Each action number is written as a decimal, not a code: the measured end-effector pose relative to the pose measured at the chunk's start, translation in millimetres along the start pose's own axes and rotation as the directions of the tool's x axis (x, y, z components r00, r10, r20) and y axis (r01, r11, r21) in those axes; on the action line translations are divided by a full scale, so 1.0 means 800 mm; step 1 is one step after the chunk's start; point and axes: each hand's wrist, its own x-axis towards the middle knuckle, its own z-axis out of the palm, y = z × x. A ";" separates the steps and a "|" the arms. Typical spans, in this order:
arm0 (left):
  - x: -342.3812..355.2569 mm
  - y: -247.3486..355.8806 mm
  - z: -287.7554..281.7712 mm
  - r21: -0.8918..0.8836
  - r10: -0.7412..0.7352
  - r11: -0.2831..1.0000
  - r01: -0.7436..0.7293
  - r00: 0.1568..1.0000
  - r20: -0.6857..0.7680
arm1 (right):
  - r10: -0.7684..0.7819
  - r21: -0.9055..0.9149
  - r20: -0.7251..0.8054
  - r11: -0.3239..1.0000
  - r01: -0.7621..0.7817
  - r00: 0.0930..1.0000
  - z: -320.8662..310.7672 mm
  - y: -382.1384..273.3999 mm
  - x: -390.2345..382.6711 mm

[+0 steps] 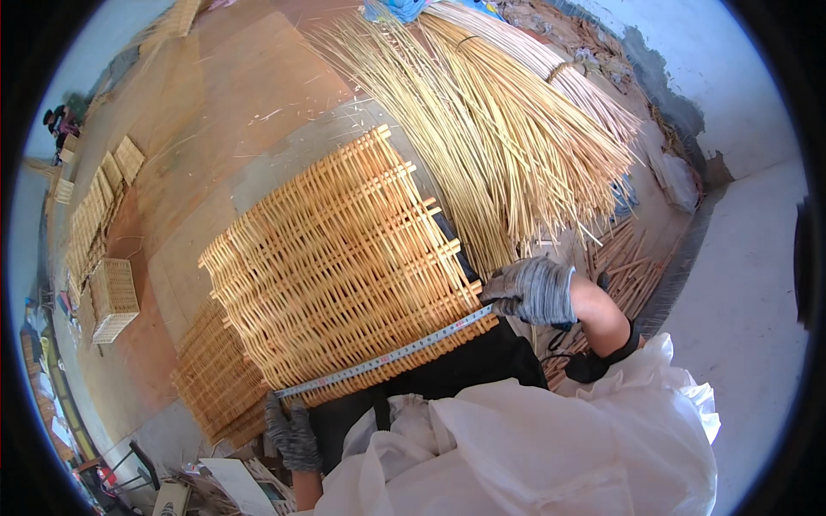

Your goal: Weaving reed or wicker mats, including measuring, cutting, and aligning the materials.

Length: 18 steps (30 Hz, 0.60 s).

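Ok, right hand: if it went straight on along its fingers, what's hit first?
Likely the woven panel, at its edge right beside the right hand, with the tape measure there too. Can't tell contact from a slight gap.

"Colours on the hands?"

"My right hand (pixel 523 291), at four o'clock, and my left hand (pixel 294 437), at seven, wear mottled grey."

"And the weave?"

"The wicker panel (pixel 335 267) at nine o'clock shows honey gold in tight over-under rows, barred by paired sticks (pixel 446 249); the tape measure (pixel 387 356) at six is pale with dark ticks."

"Farther out?"

"Straw yellow marks the rods (pixel 490 138) at one o'clock, pinkish cream the bundle (pixel 594 99) beyond; the floor (pixel 189 112) at ten runs orange-brown; my garment (pixel 551 439) at five is white."
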 end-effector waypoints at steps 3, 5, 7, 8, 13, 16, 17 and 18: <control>0.001 0.002 -0.005 -0.018 0.029 0.999 -0.029 0.999 0.017 | 0.086 -0.086 -0.079 0.992 -0.093 0.993 0.001 -0.019 -0.006; 0.004 0.009 -0.008 0.276 0.078 0.957 -0.092 0.995 0.059 | 0.117 -0.098 -0.043 0.988 -0.121 0.992 0.003 -0.027 -0.006; 0.007 0.008 -0.005 0.226 0.117 0.966 -0.126 0.992 0.054 | 0.142 -0.110 -0.034 0.983 -0.145 0.989 0.006 -0.031 -0.004; 0.006 0.009 -0.002 0.176 0.156 0.971 -0.162 0.987 0.045 | 0.141 -0.117 -0.033 0.983 -0.144 0.989 0.005 -0.031 -0.003; -0.005 0.026 -0.001 0.137 0.105 0.985 -0.107 0.994 0.018 | 0.158 -0.101 -0.004 0.982 -0.158 0.987 -0.003 -0.036 0.005; -0.006 0.029 -0.007 0.162 0.143 0.977 -0.141 0.990 -0.004 | 0.070 -0.063 -0.015 0.995 -0.071 0.997 -0.002 -0.035 0.011; -0.009 0.026 -0.011 0.194 0.163 0.968 -0.157 0.986 -0.016 | 0.148 -0.083 0.097 0.987 -0.140 0.984 -0.001 -0.036 0.018; -0.007 0.030 -0.017 0.206 0.155 0.968 -0.142 0.987 -0.050 | 0.217 -0.110 0.209 0.974 -0.198 0.954 0.003 -0.034 0.030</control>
